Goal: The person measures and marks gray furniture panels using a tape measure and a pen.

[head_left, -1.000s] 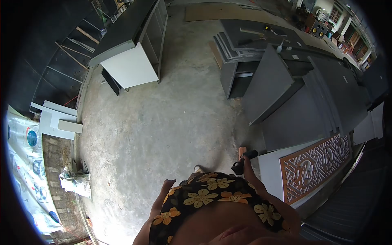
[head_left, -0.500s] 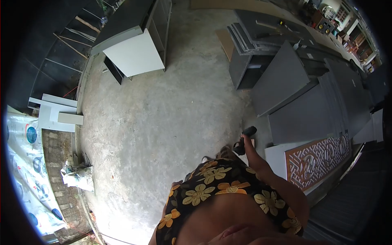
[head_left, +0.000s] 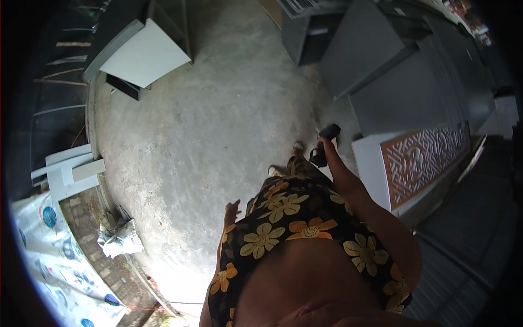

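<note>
Checking the head view, I logged the right hand [head_left: 327, 145] gripping a black drill-like tool [head_left: 329, 131] to the right of the feet [head_left: 298, 146], well apart from the left hand [head_left: 233, 210], which hung apparently empty, fingers parted, over concrete floor [head_left: 190, 136].

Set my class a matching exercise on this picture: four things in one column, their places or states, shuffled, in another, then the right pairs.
1. Black handheld power tool
2. Brown-and-white rectangular lattice panel
3. Crumpled whitish sack
4. Bare left hand

A. Lower left of the picture
B. Holding nothing visible
C. Gripped in the right hand
D. Right side of the picture, below the flat grey boards

Pairs: 1-C, 2-D, 3-A, 4-B
</note>
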Tool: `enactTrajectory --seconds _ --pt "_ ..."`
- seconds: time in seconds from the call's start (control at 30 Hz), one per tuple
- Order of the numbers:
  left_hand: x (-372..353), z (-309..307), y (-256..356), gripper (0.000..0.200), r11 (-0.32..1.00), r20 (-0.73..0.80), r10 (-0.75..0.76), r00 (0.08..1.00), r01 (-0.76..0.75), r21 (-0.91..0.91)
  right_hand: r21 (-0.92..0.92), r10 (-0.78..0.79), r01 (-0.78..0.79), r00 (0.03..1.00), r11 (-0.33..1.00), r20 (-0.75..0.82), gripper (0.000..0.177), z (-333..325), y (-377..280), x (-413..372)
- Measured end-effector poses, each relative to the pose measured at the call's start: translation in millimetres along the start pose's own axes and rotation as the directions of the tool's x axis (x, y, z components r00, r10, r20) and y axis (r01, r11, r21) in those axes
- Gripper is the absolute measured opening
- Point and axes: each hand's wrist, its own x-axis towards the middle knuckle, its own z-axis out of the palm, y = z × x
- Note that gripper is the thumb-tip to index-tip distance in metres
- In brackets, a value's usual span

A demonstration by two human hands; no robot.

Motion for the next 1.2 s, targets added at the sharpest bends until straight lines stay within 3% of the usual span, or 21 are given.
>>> enactTrajectory --seconds 0.07,0.23,0.43,0.57,0.6,0.73,0.83,0.9,1.07,1.2 --pt "12.5 -9.1 35.4 0.083 0.874 0.016 -0.364 0.931 0.347 -0.34 0.029 0.001 0.0 1.0 1.0 -0.025 0.022 -13.6 5.0 -4.3" --pt "1.7 -19.0 78.3 0.079 0.915 -0.003 -0.336 0.942 0.326 -0.237 0.222 -0.111 0.148 0.979 0.964 -0.173 0.016 -29.7 10.7 -10.0" --pt "25.6 -4.3 64.0 0.081 0.92 0.046 -0.326 0.944 0.328 -0.216 0.166 -0.172 0.21 0.961 0.964 -0.216 0.018 -43.0 -7.5 -25.5" --pt "6.6 -2.4 78.7 0.082 0.914 0.067 -0.345 0.936 0.351 -0.202 0.08 -0.156 0.196 0.923 0.977 -0.351 0.02 -44.5 -25.6 -16.5" --pt "13.3 1.8 71.9 0.082 0.914 0.068 -0.352 0.934 0.358 -0.189 0.144 -0.162 0.234 0.906 0.961 -0.392 0.022 -42.2 -31.3 -13.7" --pt "17.0 4.0 52.5 0.081 0.964 0.158 -0.256 0.954 0.264 -0.031 0.116 -0.325 0.367 0.905 0.923 -0.273 0.018 -42.8 -73.4 -25.1" --pt "26.7 5.4 50.9 0.083 0.961 0.184 -0.275 0.944 0.267 0.067 0.1 -0.56 0.604 0.779 0.79 -0.281 0.018 -33.9 -117.7 -40.3" --pt "38.8 2.9 60.3 0.084 0.956 0.185 -0.288 0.939 0.27 0.118 0.163 -0.62 0.657 0.751 0.736 -0.227 0.02 -40.2 -146.0 -42.7" --pt "91.2 -15.8 131.3 0.087 0.946 0.16 -0.323 0.933 0.315 0.072 0.466 -0.691 0.677 0.701 0.57 -0.174 0.027 -30.6 -233.6 -78.5" --pt "108.6 -42.0 248.9 0.089 0.974 0.02 -0.225 0.974 0.225 0.013 0.656 -0.739 0.62 0.659 0.431 -0.137 0.028 -37.4 -283.3 -74.8"
